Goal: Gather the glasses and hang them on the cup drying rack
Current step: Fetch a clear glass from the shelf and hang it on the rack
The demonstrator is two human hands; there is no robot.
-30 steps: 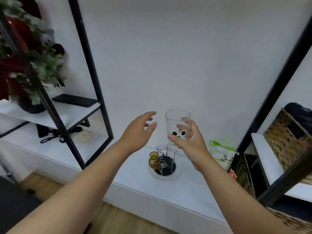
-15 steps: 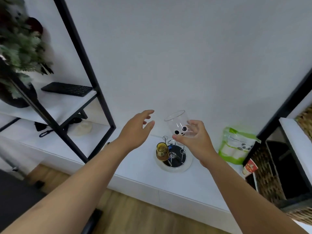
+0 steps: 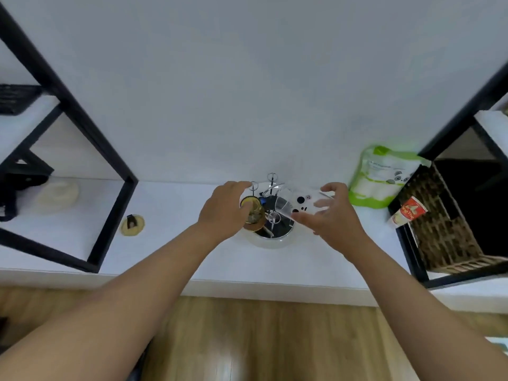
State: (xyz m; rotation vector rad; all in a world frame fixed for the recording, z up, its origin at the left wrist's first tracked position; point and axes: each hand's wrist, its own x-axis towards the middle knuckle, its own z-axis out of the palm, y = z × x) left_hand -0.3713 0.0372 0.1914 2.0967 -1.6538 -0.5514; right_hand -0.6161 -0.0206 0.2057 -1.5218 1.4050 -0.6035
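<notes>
Tipping the clear panda-print glass (image 3: 302, 204) in my right hand (image 3: 334, 215), I hold it loosely by fingertips, mouth angled down-left toward the cup drying rack (image 3: 270, 215), while my left hand (image 3: 224, 213) closes around the amber glass (image 3: 254, 213) already there.

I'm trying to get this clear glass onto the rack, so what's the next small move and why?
Probably tip the clear glass fully mouth-down and lower it over a free prong of the rack. The right hand holds it tilted sideways just above the rack, not yet on a prong, while the left hand touches the amber glass already there.
</notes>
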